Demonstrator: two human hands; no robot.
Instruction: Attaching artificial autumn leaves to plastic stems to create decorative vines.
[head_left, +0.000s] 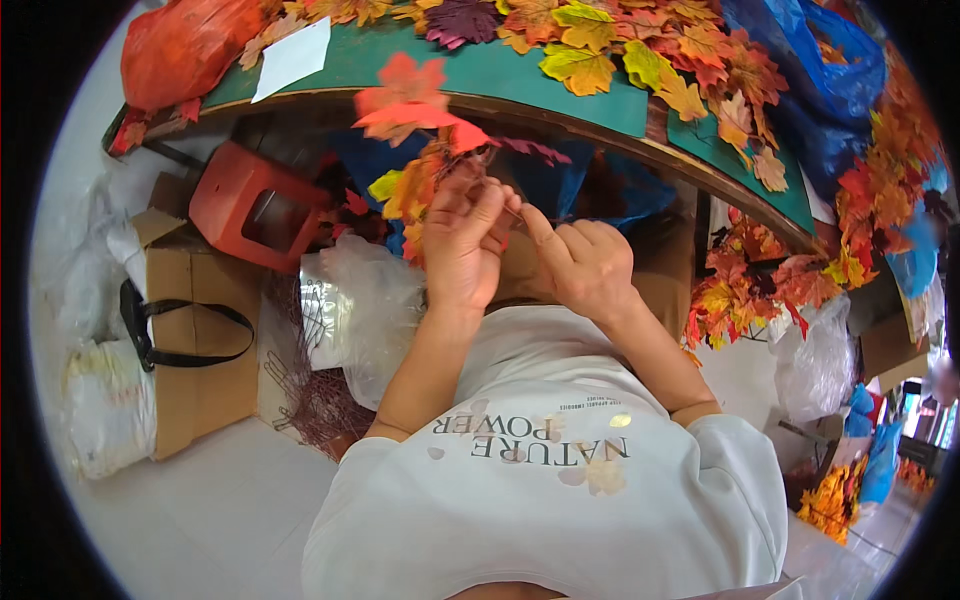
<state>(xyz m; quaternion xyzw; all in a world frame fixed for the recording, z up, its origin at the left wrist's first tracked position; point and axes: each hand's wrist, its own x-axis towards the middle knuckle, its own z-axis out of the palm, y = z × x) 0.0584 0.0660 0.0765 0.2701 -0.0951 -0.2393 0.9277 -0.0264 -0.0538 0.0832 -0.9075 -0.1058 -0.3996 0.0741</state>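
Observation:
My left hand [462,245] is closed round the stems of a bunch of artificial maple leaves [408,185] in red, orange, yellow and purple. The leaves fan out above its fingers, and the topmost red one is slightly blurred. Beside it my right hand [588,262] is closed, its thumb and forefinger near a thin dark stem that runs across from the left hand's fingertips. Exactly what the right fingertips pinch is too small to make out clearly. Both hands are held over my lap, just in front of the table edge.
Loose maple leaves [580,45] are heaped on the green tabletop [480,75] ahead, beside a white paper [292,60]. A red plastic stool [250,205], a cardboard box [200,350] and dark wiry stems [325,405] lie to the left. Leaf garlands [750,280] hang at right.

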